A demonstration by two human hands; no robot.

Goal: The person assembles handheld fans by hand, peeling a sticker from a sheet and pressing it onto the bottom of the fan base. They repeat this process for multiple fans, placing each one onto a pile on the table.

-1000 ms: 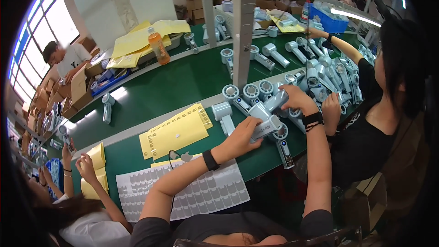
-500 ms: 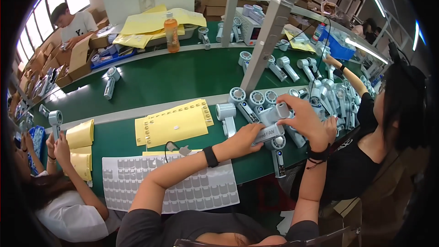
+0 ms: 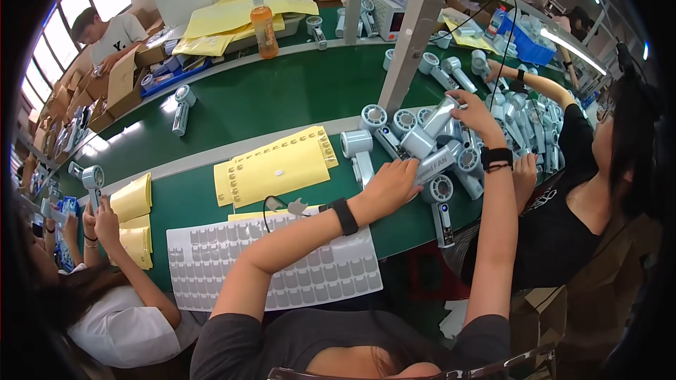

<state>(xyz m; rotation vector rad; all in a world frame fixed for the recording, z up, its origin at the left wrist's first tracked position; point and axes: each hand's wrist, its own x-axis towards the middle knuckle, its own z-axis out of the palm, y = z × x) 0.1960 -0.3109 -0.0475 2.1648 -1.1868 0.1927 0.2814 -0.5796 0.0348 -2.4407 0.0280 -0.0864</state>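
Raised over the bench is a pale blue handheld fan (image 3: 420,142), its handle tilted up to the right. My right hand (image 3: 474,114) is closed on the end of that handle. Just below it, my left hand (image 3: 389,188) grips a pale, lettered bar-shaped piece (image 3: 435,164), which looks like a fan handle. Whether the two pieces are joined is hard to see. Directly under my hands lies another handheld fan (image 3: 441,207) with a small lit display. One more fan (image 3: 358,149) lies beyond my left hand.
Sheets of grey stickers (image 3: 317,278) lie under my left forearm, with yellow sheets (image 3: 282,167) behind. A metal post (image 3: 415,35) rises beyond my hands. Many fans are heaped at right (image 3: 517,123), beside a co-worker in black (image 3: 556,218). Another co-worker (image 3: 130,317) sits at left.
My right hand has moved up and turned, with the held fan's handle now pointing up to the right. My left hand keeps its grip on the lettered piece. The view has shifted slightly.
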